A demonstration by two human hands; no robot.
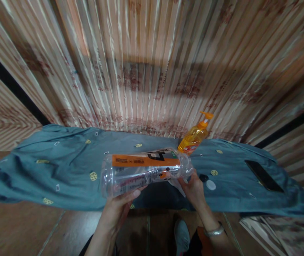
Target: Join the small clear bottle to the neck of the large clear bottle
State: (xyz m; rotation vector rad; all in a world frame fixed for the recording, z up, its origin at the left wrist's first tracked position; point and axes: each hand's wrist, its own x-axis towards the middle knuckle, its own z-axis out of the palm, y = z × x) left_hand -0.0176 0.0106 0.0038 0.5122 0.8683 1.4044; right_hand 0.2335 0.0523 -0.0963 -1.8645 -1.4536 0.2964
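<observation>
A large clear plastic bottle (141, 172) with an orange and black printed label lies sideways in the air above the cloth-covered table. Its base points left and its neck right. My left hand (121, 204) is closed around its underside near the base, the thumb along the near side. At the neck end, my right hand (193, 188) has its fingers pressed together, touching the bottle. A white tissue-like piece (178, 186) hangs from the right fingers below the bottle's shoulder. Just right of this hand, a dark cap (203, 177) and a white round disc (210, 185) lie on the cloth.
An orange pump bottle of yellow liquid (193, 138) stands behind the held bottle's neck. A dark phone (264, 175) lies at the right on the blue-green patterned tablecloth (72, 163). Behind the table hangs a pleated curtain (141, 71); dark poles rise at both sides.
</observation>
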